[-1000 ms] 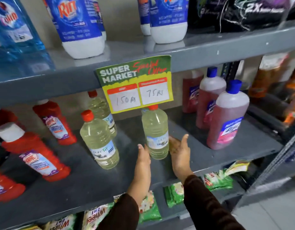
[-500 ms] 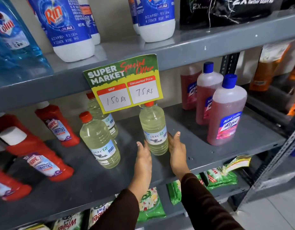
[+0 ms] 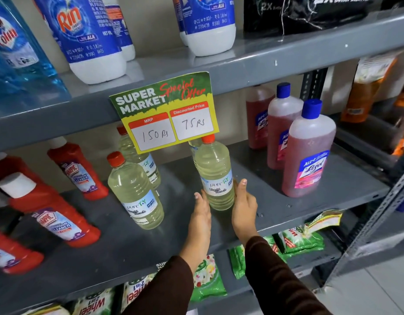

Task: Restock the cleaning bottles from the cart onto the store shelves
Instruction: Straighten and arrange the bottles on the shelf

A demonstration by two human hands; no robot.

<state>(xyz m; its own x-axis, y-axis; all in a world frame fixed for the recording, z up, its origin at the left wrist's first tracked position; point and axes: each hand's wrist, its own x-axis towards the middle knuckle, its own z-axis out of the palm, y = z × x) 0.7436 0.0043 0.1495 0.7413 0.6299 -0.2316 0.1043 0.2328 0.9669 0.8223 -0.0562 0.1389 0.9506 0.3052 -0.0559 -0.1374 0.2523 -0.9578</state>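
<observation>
A clear bleach bottle (image 3: 215, 176) with a red cap stands upright on the grey middle shelf (image 3: 276, 201), just under the price sign. My left hand (image 3: 201, 214) lies flat against its lower left side. My right hand (image 3: 244, 205) presses its lower right side, thumb up along the label. The bottle is squeezed between both hands. Two more bleach bottles (image 3: 135, 189) stand to the left, one behind the other. The cart is out of view.
A "Special Offer" price sign (image 3: 167, 112) hangs from the upper shelf edge. Red Harpic bottles (image 3: 57, 214) fill the left, pink Lizol bottles (image 3: 307, 151) the right. Blue-and-white Rin bottles (image 3: 89, 37) stand above. Green detergent packets (image 3: 296, 242) lie on the lower shelf.
Both hands have closed in from either side until they touch the bleach bottle. The camera has drawn closer to the shelf.
</observation>
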